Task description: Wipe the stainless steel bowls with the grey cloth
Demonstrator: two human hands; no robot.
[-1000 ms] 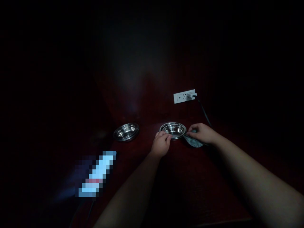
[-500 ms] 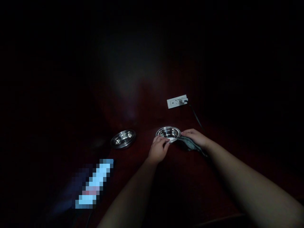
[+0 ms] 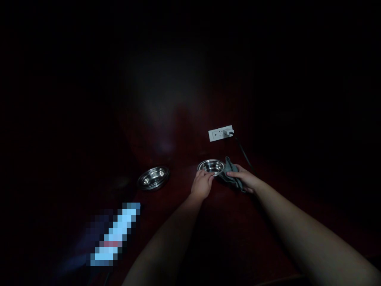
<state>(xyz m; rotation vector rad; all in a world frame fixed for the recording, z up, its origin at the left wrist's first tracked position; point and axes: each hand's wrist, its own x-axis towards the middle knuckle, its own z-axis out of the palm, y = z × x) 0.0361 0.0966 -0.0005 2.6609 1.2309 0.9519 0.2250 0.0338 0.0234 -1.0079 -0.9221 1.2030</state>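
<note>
A shiny round metal bowl (image 3: 210,163) is in the middle of the view, above the dark red surface. My left hand (image 3: 202,184) grips its near left rim, thumb toward the inside and fingers along the edge. On the bowl's right side, my right hand (image 3: 243,177) is closed on a bunched grey-green cloth (image 3: 233,178), the thumb lying over it. The cloth's left edge meets the bowl's right rim. Whether the bowl rests on the surface or is lifted, I cannot tell.
Left of the bowl stands a stack of similar metal bowls (image 3: 153,178). A bright, pixelated screen (image 3: 117,234) lies at lower left. Behind, a white wall socket (image 3: 220,133) holds a plug with a dark cord (image 3: 244,153) running down to the right. The surroundings are very dark.
My right hand has come off the bowl's right rim and now holds the cloth bunched higher up beside it. My left hand has stayed on the bowl. The view has shifted slightly.
</note>
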